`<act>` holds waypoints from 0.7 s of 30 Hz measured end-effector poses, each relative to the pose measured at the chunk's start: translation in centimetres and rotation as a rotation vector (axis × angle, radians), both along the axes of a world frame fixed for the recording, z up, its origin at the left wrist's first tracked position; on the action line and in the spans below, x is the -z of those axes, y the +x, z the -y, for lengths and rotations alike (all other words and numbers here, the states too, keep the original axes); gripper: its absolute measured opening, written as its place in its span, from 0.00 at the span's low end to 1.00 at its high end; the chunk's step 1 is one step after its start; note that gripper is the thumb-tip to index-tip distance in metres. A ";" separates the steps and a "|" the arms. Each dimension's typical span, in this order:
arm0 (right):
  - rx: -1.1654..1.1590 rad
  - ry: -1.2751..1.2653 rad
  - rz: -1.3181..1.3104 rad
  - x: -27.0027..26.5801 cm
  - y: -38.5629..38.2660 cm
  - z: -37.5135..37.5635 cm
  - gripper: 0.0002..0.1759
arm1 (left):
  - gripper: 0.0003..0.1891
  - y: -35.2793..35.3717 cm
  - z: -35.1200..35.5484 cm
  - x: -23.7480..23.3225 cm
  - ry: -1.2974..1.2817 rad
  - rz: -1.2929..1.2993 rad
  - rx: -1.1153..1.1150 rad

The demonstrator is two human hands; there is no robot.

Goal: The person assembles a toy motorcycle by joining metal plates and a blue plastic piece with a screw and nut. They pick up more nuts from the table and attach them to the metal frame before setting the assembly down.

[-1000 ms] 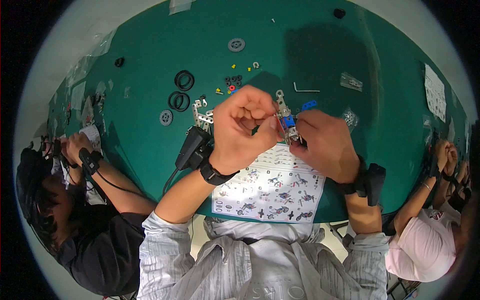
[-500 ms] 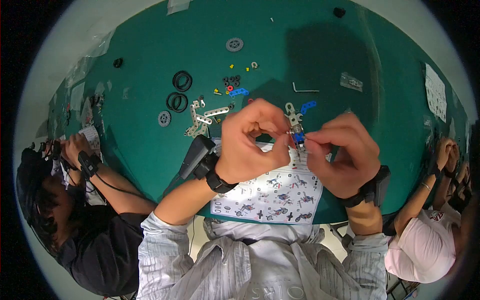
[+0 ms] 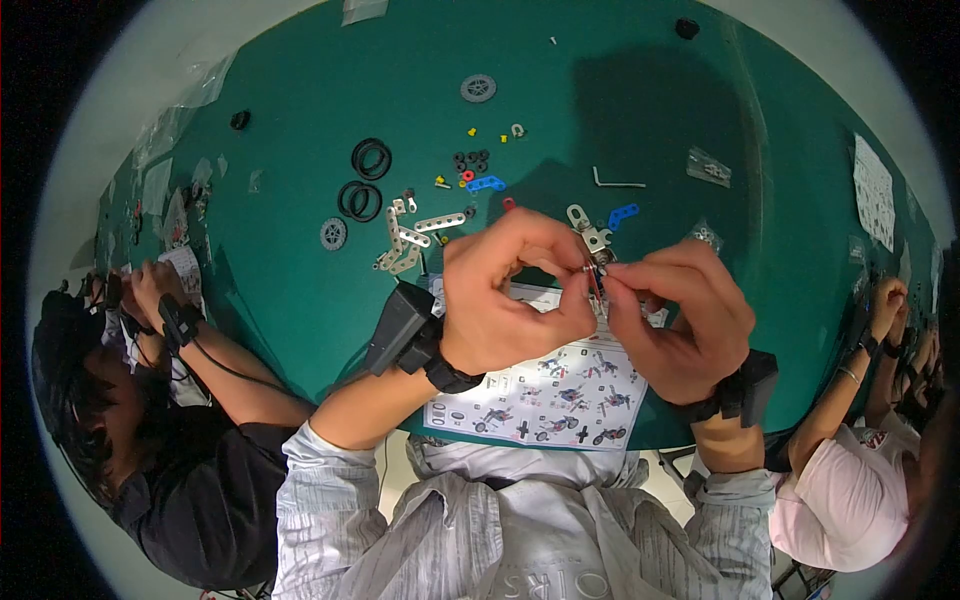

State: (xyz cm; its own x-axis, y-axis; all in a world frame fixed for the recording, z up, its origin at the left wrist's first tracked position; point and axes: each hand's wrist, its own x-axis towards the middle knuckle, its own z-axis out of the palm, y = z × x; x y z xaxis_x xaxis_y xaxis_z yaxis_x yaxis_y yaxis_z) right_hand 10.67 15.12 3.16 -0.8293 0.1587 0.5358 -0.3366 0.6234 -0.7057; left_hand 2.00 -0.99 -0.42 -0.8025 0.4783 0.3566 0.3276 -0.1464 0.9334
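Both hands pinch a small toy-model assembly (image 3: 596, 240) of silver metal plates above the instruction sheet (image 3: 535, 410). My left hand (image 3: 510, 300) is closed on its left side, thumb and index finger together. My right hand (image 3: 685, 320) is closed on its right side, its fingertips nearly meeting the left ones. A thin reddish strip shows between the fingertips; the rest of the middle is covered. Just beyond the right fingers lies a blue perforated piece (image 3: 623, 215).
On the green table (image 3: 300, 110) lie black rubber rings (image 3: 371, 158), grey wheels (image 3: 478, 88), perforated metal strips (image 3: 440, 222), another blue piece (image 3: 486, 184) and a hex key (image 3: 618, 182). A small plastic bag (image 3: 709, 167) sits to the right. Other people work at both sides.
The fingertips have drawn closer together, and my right fingers now cover the blue part of the assembly that showed before. The whole view has shifted slightly.
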 end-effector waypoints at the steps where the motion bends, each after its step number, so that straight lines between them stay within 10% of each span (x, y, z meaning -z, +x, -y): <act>1: 0.003 -0.007 0.004 0.0 0.0 0.1 0.14 | 0.13 0.0 0.0 -0.1 -0.003 -0.028 -0.009; 21: 0.013 -0.020 -0.018 0.4 -0.3 0.4 0.13 | 0.14 0.0 -0.2 -0.1 0.037 -0.139 -0.048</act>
